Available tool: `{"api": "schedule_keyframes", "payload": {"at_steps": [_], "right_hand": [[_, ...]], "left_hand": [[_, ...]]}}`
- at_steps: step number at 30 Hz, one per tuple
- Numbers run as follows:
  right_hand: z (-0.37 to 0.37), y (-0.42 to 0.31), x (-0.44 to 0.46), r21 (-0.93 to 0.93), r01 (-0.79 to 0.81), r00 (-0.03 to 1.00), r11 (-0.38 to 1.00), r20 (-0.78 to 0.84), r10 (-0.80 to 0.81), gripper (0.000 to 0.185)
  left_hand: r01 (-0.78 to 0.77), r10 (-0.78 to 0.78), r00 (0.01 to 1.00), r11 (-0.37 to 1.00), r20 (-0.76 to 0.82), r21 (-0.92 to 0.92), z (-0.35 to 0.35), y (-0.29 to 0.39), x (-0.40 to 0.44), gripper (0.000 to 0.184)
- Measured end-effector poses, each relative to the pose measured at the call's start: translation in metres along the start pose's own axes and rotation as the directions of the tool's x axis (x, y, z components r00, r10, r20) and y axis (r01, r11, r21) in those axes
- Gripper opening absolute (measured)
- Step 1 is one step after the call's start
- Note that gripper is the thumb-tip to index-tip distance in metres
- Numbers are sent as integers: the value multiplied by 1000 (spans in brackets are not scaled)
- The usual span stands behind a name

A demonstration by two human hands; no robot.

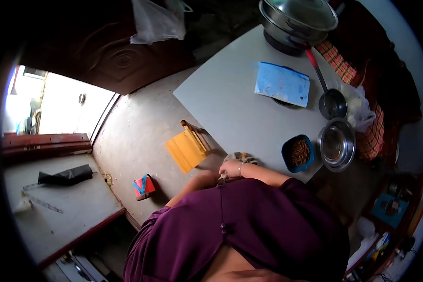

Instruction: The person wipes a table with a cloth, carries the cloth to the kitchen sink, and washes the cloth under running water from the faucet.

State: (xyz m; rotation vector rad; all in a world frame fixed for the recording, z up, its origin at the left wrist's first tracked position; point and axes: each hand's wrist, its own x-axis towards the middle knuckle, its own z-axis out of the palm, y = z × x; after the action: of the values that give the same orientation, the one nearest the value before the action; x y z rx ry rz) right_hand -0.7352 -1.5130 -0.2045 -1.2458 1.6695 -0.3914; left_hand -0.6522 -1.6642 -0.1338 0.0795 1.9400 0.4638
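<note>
My right hand [230, 169], with a bracelet at the wrist, is at the near edge of the pale table. Its fingers are closed on a crumpled patterned cloth [243, 157], part of which shows beyond the hand. My left hand [205, 179] is close by on the left, in front of my body and just off the table edge. Its fingers are turned down and hidden, so I cannot see whether it also grips the cloth.
On the table [216, 94] are a blue booklet [282, 83], a lidded pot [296, 23], a saucepan [332, 104], a steel bowl [336, 144] and a blue bowl [297, 153] of brown pieces. A wooden stool [185, 150] and a red box [144, 187] stand on the floor.
</note>
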Motion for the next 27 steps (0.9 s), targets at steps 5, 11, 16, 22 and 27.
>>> {"api": "schedule_keyframes", "payload": {"at_steps": [5, 11, 16, 22, 27], "right_hand": [[-5, -5, 10, 83, -176, 984, 981, -17, 178, 39], [21, -56, 39, 20, -188, 982, 982, -23, 189, 29], [76, -146, 81, 2, -174, 974, 985, -148, 172, 21], [143, -285, 133, -4, -73, 997, 997, -12, 73, 30], [194, -344, 174, -108, 158, 987, 982, 29, -155, 35]], "left_hand": [[121, -131, 985, 988, -109, -93, 7, -20, -57, 35], [184, -270, 933, 927, -240, -328, 98, -74, -135, 32], [253, -568, 784, 661, -251, -706, 229, -126, -235, 28], [-106, -892, 444, 38, -82, -994, 449, -165, -336, 21], [-263, -974, 208, -145, 91, -954, 632, -170, -366, 9]]}}
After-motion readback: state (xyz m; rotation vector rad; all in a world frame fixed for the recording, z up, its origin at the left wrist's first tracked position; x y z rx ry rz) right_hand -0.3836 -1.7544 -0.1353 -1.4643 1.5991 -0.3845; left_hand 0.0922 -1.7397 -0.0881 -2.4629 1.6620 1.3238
